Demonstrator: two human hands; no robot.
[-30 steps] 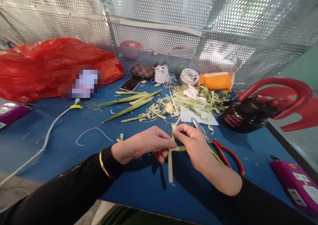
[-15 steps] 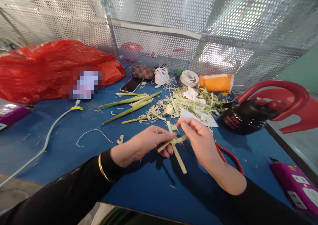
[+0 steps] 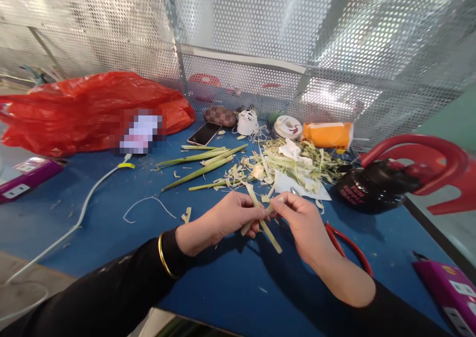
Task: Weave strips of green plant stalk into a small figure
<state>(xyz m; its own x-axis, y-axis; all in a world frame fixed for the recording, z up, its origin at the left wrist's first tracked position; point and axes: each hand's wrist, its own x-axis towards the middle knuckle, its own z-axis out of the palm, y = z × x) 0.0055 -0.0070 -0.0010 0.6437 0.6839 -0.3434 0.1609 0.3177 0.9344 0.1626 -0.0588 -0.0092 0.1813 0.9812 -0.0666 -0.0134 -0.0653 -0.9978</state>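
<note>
Two pale leaf strips (image 3: 271, 238) cross just in front of the heap of trimmings (image 3: 297, 161). We pinch the crossing between left hand (image 3: 219, 220) and right hand (image 3: 303, 225), fingertips pressed together. A firm, even pinch should keep the strips from slipping.

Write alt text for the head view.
The left hand and right hand pinch crossed pale leaf strips above a blue table. Behind them lie green stalks, a heap of trimmings, a phone and a red plastic bag.

Red bag (image 3: 85, 109) far left, white cable (image 3: 88, 200) beside it. Phone (image 3: 204, 134) and orange pack (image 3: 327, 135) far, by mesh wall (image 3: 241, 29).
</note>
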